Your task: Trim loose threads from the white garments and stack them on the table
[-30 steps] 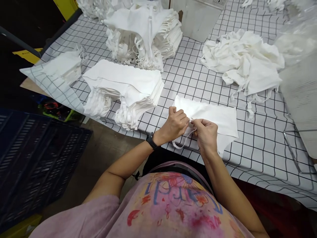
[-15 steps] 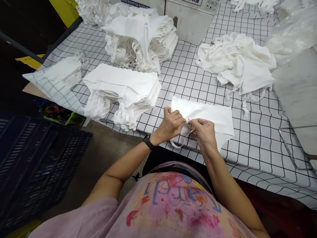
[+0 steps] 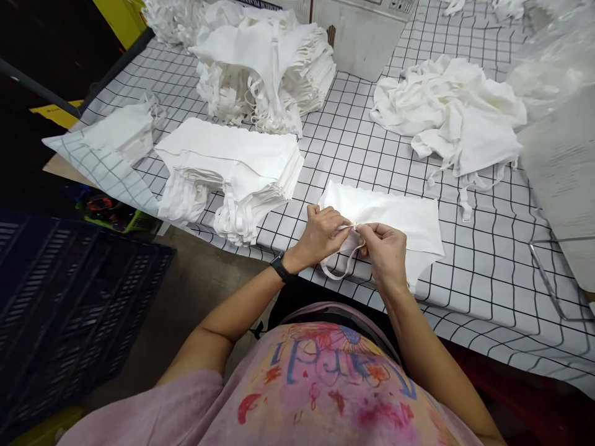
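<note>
A white garment (image 3: 390,217) with a scalloped top edge lies flat at the table's front edge. Over its left part, my left hand (image 3: 325,232), with a dark watch on the wrist, pinches a narrow white strap (image 3: 341,266). Meeting it from the other side, my right hand (image 3: 385,248) is closed on the same strap near a small, shiny piece between the fingertips, perhaps a strap slider. The strap's loop hangs below both hands. To the left is a neat stack of white garments (image 3: 227,155) with straps dangling over the edge.
Behind stands a taller pile of white garments (image 3: 260,56) beside a white carton (image 3: 362,37). A loose heap of white garments (image 3: 455,111) lies right, near clear plastic (image 3: 553,68) and a board with a metal wire handle (image 3: 543,279). Blue crates (image 3: 79,310) stand at lower left.
My fingertips have moved slightly apart, and a short length of strap now shows between them. Both hands stay over the garment.
</note>
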Motion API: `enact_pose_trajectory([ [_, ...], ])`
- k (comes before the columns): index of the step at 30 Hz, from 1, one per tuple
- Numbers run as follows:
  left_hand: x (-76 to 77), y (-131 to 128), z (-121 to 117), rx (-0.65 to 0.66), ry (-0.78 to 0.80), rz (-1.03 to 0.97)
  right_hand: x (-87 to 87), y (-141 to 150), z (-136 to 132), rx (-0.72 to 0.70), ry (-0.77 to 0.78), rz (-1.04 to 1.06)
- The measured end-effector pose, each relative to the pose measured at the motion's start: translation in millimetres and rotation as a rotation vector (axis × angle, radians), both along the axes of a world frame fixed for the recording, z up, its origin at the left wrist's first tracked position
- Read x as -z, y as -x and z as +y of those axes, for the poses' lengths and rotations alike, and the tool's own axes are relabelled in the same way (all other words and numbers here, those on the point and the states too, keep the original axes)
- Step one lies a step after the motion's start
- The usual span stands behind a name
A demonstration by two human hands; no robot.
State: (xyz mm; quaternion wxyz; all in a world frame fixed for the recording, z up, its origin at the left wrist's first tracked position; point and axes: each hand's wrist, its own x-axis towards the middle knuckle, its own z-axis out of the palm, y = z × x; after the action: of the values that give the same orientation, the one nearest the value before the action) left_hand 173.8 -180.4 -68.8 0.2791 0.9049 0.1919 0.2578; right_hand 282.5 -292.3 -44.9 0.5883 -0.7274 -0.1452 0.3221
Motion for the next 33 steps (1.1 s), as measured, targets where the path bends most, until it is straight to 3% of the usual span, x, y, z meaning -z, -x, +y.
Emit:
enact_pose_trajectory([
  [9,-9.8,-1.9,10.2,0.115,0.064,0.091,-3.7,-25.5,4.5,-0.164,0.048,0.225],
  [16,-14.7,1.6,28.8,0.283,0.104,0.106,-4.8,-19.5,5.9,-0.107,0.093,0.185],
  [24,-10.1,-4.4,16.7,0.136,0.063,0.142,-2.8,-20.4,5.9,-0.098,0.034,0.288],
  [29,-12.9,-6.3,18.3,0.189,0.088,0.126,-0.5,-22.3,4.7,-0.149,0.061,0.287],
  [33,-13.9,-5.9,21.4,0.219,0.101,0.148,-1.9,-13.9,5.0,-0.052,0.045,0.229],
])
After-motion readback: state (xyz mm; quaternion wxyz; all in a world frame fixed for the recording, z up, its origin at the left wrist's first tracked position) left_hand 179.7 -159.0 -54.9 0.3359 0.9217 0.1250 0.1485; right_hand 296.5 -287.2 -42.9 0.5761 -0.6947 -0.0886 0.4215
